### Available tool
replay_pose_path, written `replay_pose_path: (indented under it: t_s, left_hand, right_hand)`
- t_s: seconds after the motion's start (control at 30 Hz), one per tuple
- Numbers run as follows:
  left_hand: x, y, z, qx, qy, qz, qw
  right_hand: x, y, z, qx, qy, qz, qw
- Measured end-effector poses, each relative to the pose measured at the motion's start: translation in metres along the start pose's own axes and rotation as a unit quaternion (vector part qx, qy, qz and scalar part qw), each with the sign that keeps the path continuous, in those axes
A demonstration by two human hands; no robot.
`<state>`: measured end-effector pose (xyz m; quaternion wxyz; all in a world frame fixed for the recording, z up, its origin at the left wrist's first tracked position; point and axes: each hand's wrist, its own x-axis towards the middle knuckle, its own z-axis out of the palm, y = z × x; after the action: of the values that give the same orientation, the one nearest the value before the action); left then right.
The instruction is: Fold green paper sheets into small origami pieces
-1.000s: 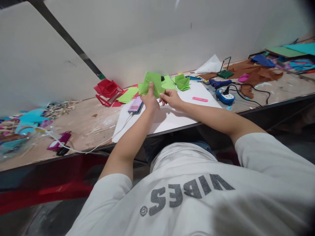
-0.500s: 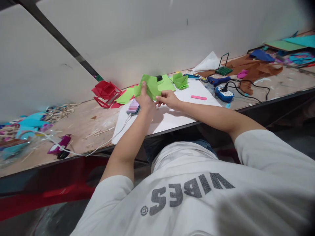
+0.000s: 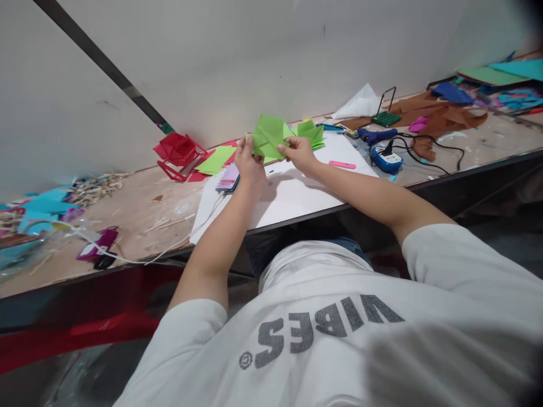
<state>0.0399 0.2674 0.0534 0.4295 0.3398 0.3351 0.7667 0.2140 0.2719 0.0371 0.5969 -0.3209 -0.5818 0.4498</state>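
A creased sheet of light green paper (image 3: 270, 135) is held up over the white board (image 3: 292, 198). My left hand (image 3: 249, 161) pinches its left edge, and my right hand (image 3: 300, 152) grips the right edge between thumb and fingers. Just behind my right hand lies a folded green paper piece (image 3: 311, 134), partly covered by it. More flat green paper (image 3: 215, 160) rests to the left of my left hand. A phone (image 3: 228, 178) with a white cable lies beside my left wrist. Near my right forearm is a pink stick-shaped tool (image 3: 341, 165).
At the left stands a small red paper chair-like model (image 3: 180, 154). Further right are a blue glue gun (image 3: 376, 136), a blue power socket (image 3: 386, 159) with black cord, a green stand (image 3: 386, 117) and brown scraps (image 3: 445, 121). A purple device (image 3: 98, 245) sits near the table's front edge.
My left hand has shifted from the front of the green paper to its left edge. My right hand has risen and now grips the right edge. The paper has turned and spread out.
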Motion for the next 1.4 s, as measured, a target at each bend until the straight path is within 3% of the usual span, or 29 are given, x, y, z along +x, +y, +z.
replay_pose_path:
  t_s: [0.1,0.23,0.37,0.57,0.73,0.9,1.07,1.23,1.4]
  left_hand:
    - [0.008,0.016,-0.008,0.041,-0.011,0.033,0.999]
    - [0.009,0.022,-0.014,0.114,-0.055,0.039,0.991]
    - [0.008,0.012,-0.011,0.132,-0.075,0.002,0.988]
    - [0.014,0.0,-0.017,0.097,-0.105,-0.001,0.99]
    - [0.011,0.0,-0.021,0.1,-0.115,0.028,0.988]
    - [0.009,-0.003,-0.021,0.112,-0.135,0.045,0.983]
    - [0.027,-0.022,-0.031,0.139,-0.156,0.065,0.976]
    - [0.051,-0.038,-0.044,0.162,-0.241,0.128,0.948]
    - [0.054,-0.045,-0.042,0.154,-0.256,0.146,0.943]
  right_hand:
    - [0.008,0.001,-0.012,-0.021,0.023,0.008,0.999]
    - [0.005,-0.002,-0.017,-0.014,-0.011,0.023,1.0]
    - [0.002,-0.001,-0.016,-0.012,-0.025,0.022,0.999]
    - [0.005,0.002,-0.018,-0.021,-0.026,0.005,0.999]
    - [0.003,-0.005,-0.017,-0.044,-0.034,0.023,0.998]
    - [0.004,0.0,-0.018,-0.032,-0.022,-0.01,0.999]
    - [0.014,0.017,-0.025,0.002,-0.048,-0.023,0.999]
    - [0.027,0.032,-0.031,0.038,-0.058,-0.035,0.997]
    - [0.032,0.04,-0.031,0.047,-0.072,-0.041,0.995]
